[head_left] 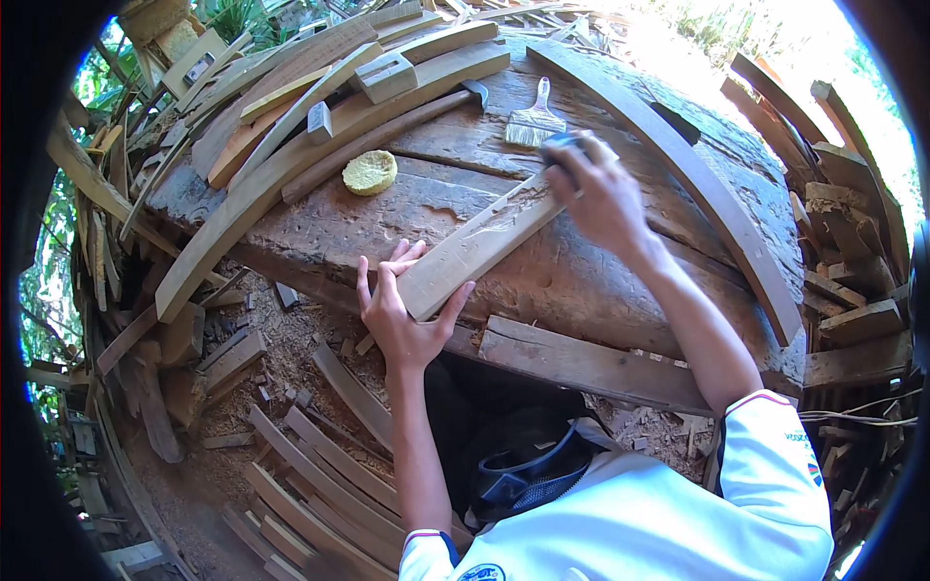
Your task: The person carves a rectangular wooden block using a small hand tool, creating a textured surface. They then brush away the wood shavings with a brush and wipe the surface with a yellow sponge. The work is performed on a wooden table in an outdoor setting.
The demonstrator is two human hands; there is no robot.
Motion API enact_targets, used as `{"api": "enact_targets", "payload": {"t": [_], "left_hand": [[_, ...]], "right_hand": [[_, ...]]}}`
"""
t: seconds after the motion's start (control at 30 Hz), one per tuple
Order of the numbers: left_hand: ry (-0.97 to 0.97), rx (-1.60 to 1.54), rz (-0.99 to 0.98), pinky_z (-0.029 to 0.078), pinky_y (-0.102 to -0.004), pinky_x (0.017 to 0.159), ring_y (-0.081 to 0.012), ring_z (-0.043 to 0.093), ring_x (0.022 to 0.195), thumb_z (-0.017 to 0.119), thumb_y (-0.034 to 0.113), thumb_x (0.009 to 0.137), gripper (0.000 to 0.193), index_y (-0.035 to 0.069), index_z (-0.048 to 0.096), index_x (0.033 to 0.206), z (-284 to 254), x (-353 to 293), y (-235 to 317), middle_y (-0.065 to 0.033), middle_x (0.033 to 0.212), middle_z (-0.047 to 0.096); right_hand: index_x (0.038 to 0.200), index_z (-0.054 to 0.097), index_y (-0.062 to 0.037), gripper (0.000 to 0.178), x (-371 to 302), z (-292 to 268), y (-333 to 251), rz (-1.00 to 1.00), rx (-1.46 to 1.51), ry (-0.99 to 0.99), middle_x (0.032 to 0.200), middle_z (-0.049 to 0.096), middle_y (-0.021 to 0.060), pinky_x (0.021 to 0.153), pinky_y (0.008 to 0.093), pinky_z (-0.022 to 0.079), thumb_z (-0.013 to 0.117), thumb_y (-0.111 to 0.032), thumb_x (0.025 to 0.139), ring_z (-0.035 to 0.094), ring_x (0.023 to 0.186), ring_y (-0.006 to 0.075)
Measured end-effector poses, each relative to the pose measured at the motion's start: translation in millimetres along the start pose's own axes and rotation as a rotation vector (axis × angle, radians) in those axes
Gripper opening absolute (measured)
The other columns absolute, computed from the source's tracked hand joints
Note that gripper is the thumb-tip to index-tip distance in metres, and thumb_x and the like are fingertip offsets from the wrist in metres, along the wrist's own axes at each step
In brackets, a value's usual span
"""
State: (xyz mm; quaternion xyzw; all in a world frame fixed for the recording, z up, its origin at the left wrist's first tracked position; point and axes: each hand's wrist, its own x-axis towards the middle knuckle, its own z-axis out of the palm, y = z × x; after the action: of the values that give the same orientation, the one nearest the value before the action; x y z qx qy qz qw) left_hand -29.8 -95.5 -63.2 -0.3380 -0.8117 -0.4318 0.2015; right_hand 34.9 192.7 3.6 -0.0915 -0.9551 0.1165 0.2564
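Note:
A pale wooden board (484, 238) lies slantwise on the workbench, with shavings or crumbs on its far half. My left hand (402, 315) grips its near end, thumb on one edge and fingers on the other. Over the far end, my right hand (605, 198) is closed round a dark blue-grey block (570, 147), slightly blurred, that rests on or just above the wood. Its exact kind is not clear. Just beyond lies a paintbrush (535, 122) with a white handle. A round yellow sponge-like pad (369, 172) sits left of the board.
Long curved planks (262, 198) are piled along the bench's left side, beside a wooden-handled tool (378, 147). Another curved plank (678, 160) borders the right. Cut strips (325, 484) and sawdust cover the ground at lower left. Wood scraps (857, 261) are stacked at far right.

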Motion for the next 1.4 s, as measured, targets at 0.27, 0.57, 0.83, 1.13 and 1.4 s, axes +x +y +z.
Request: {"api": "enact_targets", "payload": {"t": [0.27, 0.57, 0.83, 1.13, 1.4], "left_hand": [[-0.01, -0.052, 0.016, 0.025, -0.0627, 0.129, -0.0392, 0.069, 0.132, 0.092, 0.04, 0.084, 0.058, 0.004, 0.056, 0.112, -4.8, 0.4, -7.6, -0.0199, 0.125, 0.079], [0.032, -0.035, 0.04, 0.028, -0.0593, 0.128, -0.0362, 0.073, 0.127, 0.092, 0.045, 0.083, 0.06, 0.005, 0.058, 0.113, 0.0, -4.8, -13.0, -0.0181, 0.122, 0.08], [0.042, -0.073, 0.057, 0.03, -0.0553, 0.126, -0.0328, 0.074, 0.125, 0.094, 0.045, 0.082, 0.061, 0.006, 0.06, 0.115, -3.3, -5.4, -22.1, -0.016, 0.122, 0.08], [0.039, -0.122, 0.023, 0.031, -0.0546, 0.125, -0.0313, 0.075, 0.124, 0.094, 0.046, 0.081, 0.062, 0.007, 0.06, 0.116, -2.4, -6.2, -16.7, -0.014, 0.121, 0.08], [0.07, -0.1, 0.006, 0.037, -0.0551, 0.121, -0.0276, 0.077, 0.12, 0.095, 0.045, 0.079, 0.059, 0.011, 0.062, 0.114, -9.0, -4.4, -11.5, -0.0091, 0.115, 0.081]], "right_hand": [[0.136, 0.075, -0.0224, 0.042, -9.7, 2.6, -24.4, -0.492, 0.353, -0.135, 0.144, 0.066, 0.0157, 0.101, 0.0468, 0.064, 0.08, -0.026, 0.094, 0.068, 0.13, 0.0352], [0.138, 0.074, -0.0219, 0.039, -10.8, 4.0, -28.8, -0.31, 0.324, -0.082, 0.148, 0.064, 0.0182, 0.104, 0.0501, 0.061, 0.077, -0.023, 0.099, 0.068, 0.129, 0.0423], [0.132, 0.077, -0.0165, 0.032, -4.6, 2.4, -6.8, -0.17, 0.351, -0.102, 0.142, 0.067, 0.0141, 0.104, 0.046, 0.062, 0.073, -0.027, 0.102, 0.068, 0.13, 0.0346], [0.145, 0.07, -0.025, 0.048, -23.1, 2.7, -53.2, -0.429, 0.424, -0.18, 0.157, 0.055, 0.0201, 0.12, 0.0545, 0.049, 0.078, -0.018, 0.098, 0.06, 0.139, 0.0445], [0.138, 0.073, -0.0176, 0.037, -4.8, 5.6, 14.7, -0.161, 0.249, -0.048, 0.151, 0.059, 0.0222, 0.113, 0.051, 0.054, 0.072, -0.023, 0.101, 0.06, 0.139, 0.0442]]}}
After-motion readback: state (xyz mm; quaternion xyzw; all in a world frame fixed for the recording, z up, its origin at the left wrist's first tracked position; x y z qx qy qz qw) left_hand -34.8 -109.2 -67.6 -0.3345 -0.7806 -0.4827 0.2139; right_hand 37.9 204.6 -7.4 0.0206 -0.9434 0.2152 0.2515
